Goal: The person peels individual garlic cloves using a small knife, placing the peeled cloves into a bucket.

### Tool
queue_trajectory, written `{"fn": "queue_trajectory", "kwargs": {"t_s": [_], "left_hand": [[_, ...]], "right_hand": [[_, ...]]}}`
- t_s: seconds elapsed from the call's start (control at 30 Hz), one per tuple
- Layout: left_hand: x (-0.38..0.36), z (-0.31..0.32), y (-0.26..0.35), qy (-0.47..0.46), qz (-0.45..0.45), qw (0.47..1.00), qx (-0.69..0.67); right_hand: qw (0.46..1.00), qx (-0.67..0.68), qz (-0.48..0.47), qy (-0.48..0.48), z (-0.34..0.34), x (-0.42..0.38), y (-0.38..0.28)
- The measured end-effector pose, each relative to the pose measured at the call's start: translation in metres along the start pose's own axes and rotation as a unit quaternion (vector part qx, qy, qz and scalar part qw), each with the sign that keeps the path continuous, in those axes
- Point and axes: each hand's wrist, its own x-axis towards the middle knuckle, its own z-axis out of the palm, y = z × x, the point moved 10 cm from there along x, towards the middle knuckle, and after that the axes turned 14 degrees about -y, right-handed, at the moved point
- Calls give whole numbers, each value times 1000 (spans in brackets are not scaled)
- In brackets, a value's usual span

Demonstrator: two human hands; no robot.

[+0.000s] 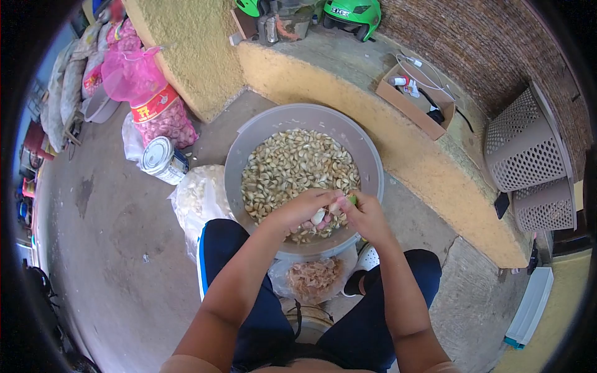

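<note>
A big grey-brown tub [303, 110] between my knees holds a mass of garlic cloves [292, 165] that look peeled. Over its near side, my left hand [306, 208] is closed around a few garlic cloves [318, 216], some white and some with pinkish skin. My right hand [368, 219] meets it at the fingertips, closed on a small green thing [352, 199], whose kind is mostly hidden by the fingers. Below the tub's near rim, a clear plastic bag [283, 273] contains brownish papery skins [316, 278].
Left of the tub stand a white plastic bag [202, 196], a lidded can [163, 158] and a pink mesh sack [165, 124]. A low yellow wall [373, 140] curves behind, bearing a cardboard box [410, 110] and a green helmet [353, 13]. Perforated baskets [528, 146] are at right.
</note>
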Motion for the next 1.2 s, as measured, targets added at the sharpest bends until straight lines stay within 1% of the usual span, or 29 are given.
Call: {"fn": "queue_trajectory", "kwargs": {"t_s": [0.1,0.13,0.2,0.23,0.33,0.43,0.5,0.53,0.6,0.63,0.7,0.73,0.8,0.83,0.9,1.0,1.07,1.1,1.13,1.2], "left_hand": [[-1,-1,-3,1,8,996,-91],[-1,-2,-5,5,9,993,-121],[1,-10,-2,15,62,978,-199],[2,-14,1,20,89,967,-237],[-3,-27,13,52,126,967,-214],[-4,-26,16,43,133,966,-217],[-3,-29,15,61,144,963,-218],[-4,-31,15,70,149,962,-218],[-7,-38,15,96,182,942,-265],[-8,-41,15,109,199,930,-288],[-9,-50,17,112,222,925,-288],[-11,-54,19,114,234,922,-287],[-14,-50,21,125,215,934,-255],[-15,-47,23,129,206,940,-239],[-12,-41,25,103,198,953,-203],[-7,-33,26,68,180,965,-176],[-5,-28,25,47,167,972,-161],[-3,-26,24,36,161,975,-149],[-2,-24,23,25,154,978,-138],[-3,-21,23,38,148,982,-114]], "right_hand": [[1000,11,-22,-15,2,-2,-15],[1000,-11,-12,-15,2,-2,-14],[998,-56,8,-17,3,-2,-10],[998,-57,2,-5,1,-2,-10],[998,-58,-6,33,-6,-2,-10],[995,-60,5,74,-16,-3,-3],[992,-73,13,101,-23,-4,3],[993,-47,11,109,-24,-5,4],[992,4,7,124,-27,-6,5],[992,29,28,123,-27,-7,7],[987,78,69,120,-29,-11,9],[988,69,72,117,-29,-10,7],[989,49,79,113,-30,-9,5],[990,-21,44,133,-34,-9,-3],[972,-161,-25,169,-33,-9,-13],[992,-31,-3,124,-25,0,5],[989,122,18,83,-17,1,7],[978,197,28,63,-10,1,7],[975,212,32,60,-8,2,9],[968,240,39,55,-4,4,16]]}}
